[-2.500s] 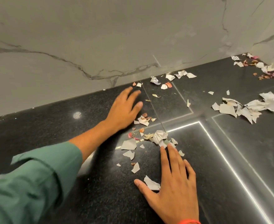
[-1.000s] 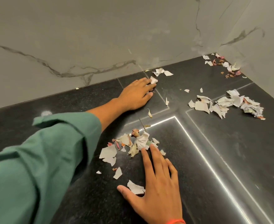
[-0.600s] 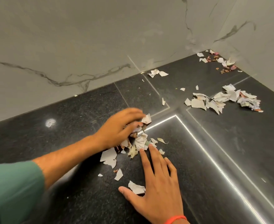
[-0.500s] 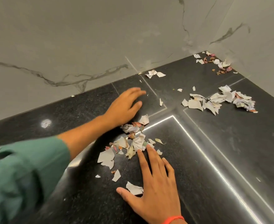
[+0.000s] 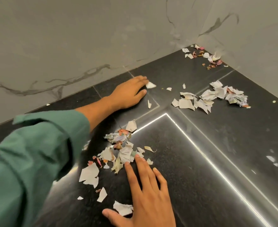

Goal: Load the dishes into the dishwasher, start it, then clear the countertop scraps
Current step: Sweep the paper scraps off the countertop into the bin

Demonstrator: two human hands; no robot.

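Grip: both hands flat, grasping nothing; left hand [image 5: 128, 94] touches a white torn paper scrap [image 5: 150, 85].
Right hand [image 5: 147, 192]: beside the mixed paper-and-peel scrap pile [image 5: 118, 149].
Handling: feather-light, flimsy; likely best swept together, then scooped.

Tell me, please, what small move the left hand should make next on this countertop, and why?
Probably sweep the left hand back toward the near pile, dragging the white scrap at its fingertips. The hand lies flat and open beside that scrap, while the right hand rests flat at the pile's near edge. Other scraps lie farther right.
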